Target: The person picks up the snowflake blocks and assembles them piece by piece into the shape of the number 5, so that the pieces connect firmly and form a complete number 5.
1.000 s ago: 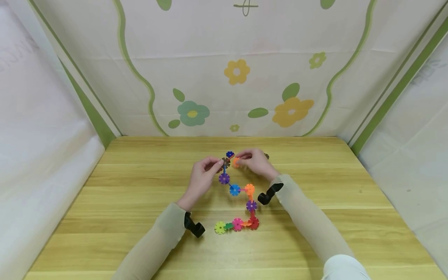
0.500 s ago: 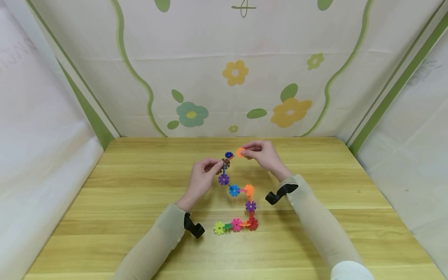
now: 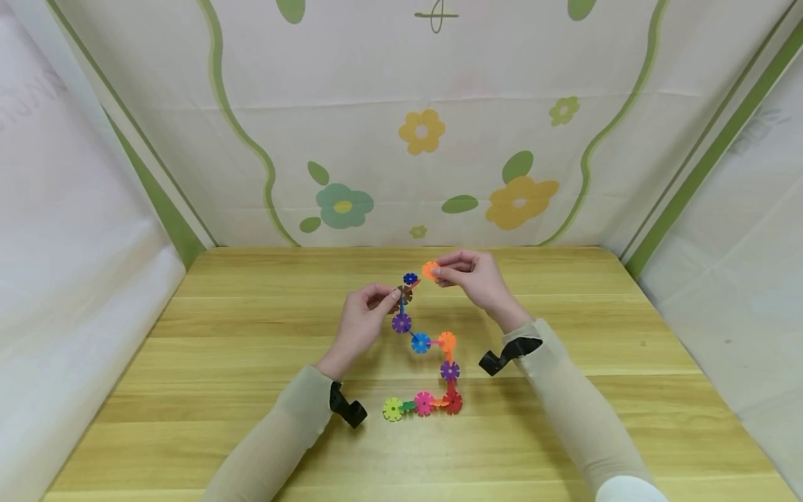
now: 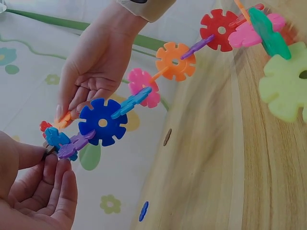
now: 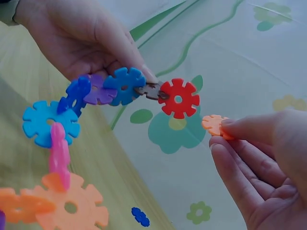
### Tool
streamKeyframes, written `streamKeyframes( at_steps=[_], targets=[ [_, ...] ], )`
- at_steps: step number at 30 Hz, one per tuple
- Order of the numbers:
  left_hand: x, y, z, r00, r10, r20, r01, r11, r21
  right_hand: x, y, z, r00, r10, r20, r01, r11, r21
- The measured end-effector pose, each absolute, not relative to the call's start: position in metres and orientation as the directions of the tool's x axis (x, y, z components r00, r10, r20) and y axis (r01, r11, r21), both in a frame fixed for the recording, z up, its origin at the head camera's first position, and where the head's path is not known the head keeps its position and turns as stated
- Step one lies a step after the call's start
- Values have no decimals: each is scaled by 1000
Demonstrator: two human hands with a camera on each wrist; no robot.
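Note:
My left hand [image 3: 364,317] pinches a brown notched disc [image 5: 149,90] near the upper end of a raised chain of interlocking plastic discs. A red disc [image 5: 178,98] is slotted onto that brown one and forms the chain's end. Between thumb and fingers, my right hand [image 3: 473,279] holds a loose orange disc [image 3: 430,270], a short gap away from the red disc. The chain runs through a purple disc [image 3: 401,323], a light blue disc [image 3: 421,342] and an orange one [image 3: 447,341], down to a yellow-green disc [image 3: 393,409] at its other end.
A loose dark blue disc [image 4: 144,211] and a loose brown disc [image 4: 167,137] lie on the wooden table [image 3: 251,418]. White cloth [image 3: 351,125] with printed flowers stands behind the table, with more cloth at both sides.
My right hand has drawn away from the chain's end, back and to the right, with the orange disc still pinched. My left hand and the chain have hardly moved.

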State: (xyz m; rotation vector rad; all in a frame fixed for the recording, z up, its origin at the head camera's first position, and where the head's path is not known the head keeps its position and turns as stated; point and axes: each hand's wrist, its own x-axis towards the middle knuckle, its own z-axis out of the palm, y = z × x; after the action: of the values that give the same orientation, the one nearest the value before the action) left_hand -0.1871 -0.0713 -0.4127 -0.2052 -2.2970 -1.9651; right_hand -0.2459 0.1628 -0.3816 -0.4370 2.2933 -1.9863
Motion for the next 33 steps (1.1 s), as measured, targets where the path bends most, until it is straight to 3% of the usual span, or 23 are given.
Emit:
streamKeyframes(
  at_steps=[10,33],
  targets=[
    [-186,-71,-412,-987,34,154,158,154,975,-239,156,-383,-950,-275,147,-164,38,-986],
    [-185,-70,-412,-988,2,154,152,196,969,-231,148,-388,-954,-268,135,-150,36,-988]
  ],
)
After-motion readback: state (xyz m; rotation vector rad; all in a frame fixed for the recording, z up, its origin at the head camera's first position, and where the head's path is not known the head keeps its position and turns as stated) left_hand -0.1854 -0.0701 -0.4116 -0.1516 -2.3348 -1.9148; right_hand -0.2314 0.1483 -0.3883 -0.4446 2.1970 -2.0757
